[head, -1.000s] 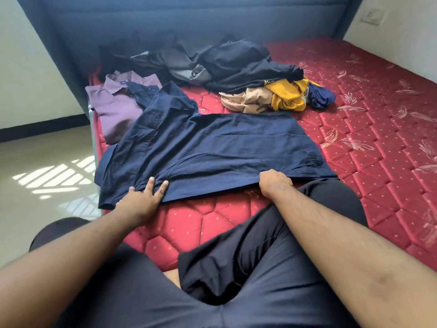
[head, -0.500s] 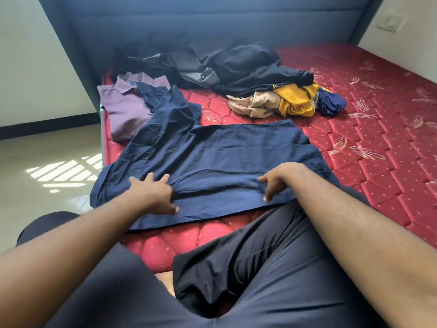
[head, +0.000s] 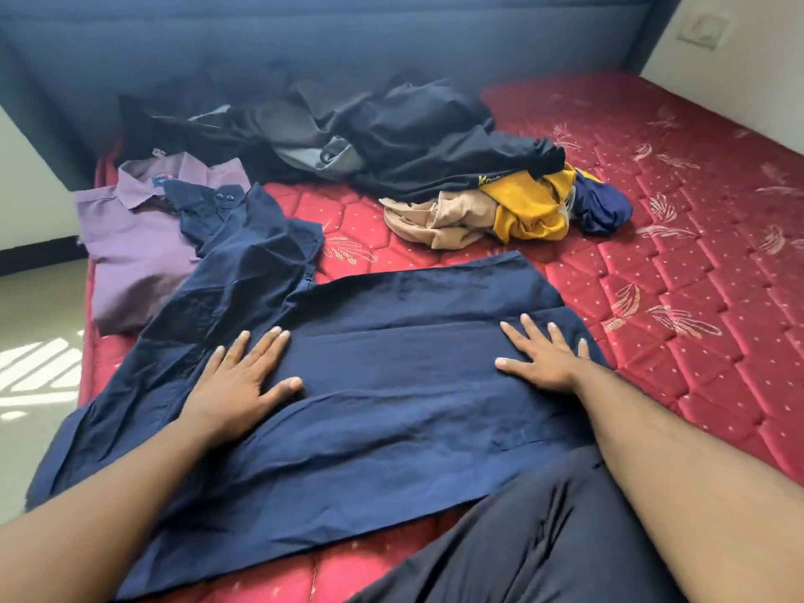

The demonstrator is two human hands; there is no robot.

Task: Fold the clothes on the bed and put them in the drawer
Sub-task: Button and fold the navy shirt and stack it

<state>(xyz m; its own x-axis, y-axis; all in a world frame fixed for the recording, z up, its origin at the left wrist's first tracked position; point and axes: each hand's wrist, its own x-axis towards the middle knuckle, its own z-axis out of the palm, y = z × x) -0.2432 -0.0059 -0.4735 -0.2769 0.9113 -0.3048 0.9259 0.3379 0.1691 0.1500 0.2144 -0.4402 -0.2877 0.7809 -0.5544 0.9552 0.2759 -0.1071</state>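
on the red quilted mattress [head: 696,272] right in front of you lies the navy shirt [head: 391,385], spread flat with one side panel folded over so a straight crease runs across its middle. your left hand [head: 239,385] rests palm down on the shirt's left part, fingers straight and spread, thumb out toward the centre. your right hand [head: 544,359] lies flat on the right part near the folded edge, fingers likewise straight and splayed; neither hand grasps any cloth. the shirt's collar end runs away to the upper left, where it overlaps a purple shirt [head: 139,254] lying at the mattress's left edge. beyond, near the blue headboard [head: 348,45], sits a heap of dark clothes [head: 391,137], and just beside its right end a beige garment [head: 448,215], a yellow garment [head: 530,206] and a blue garment [head: 604,206] bunch together, touching. your dark shorts [head: 544,537] cover your knee at the bottom, over the shirt's near hem. no drawer appears in the head view.
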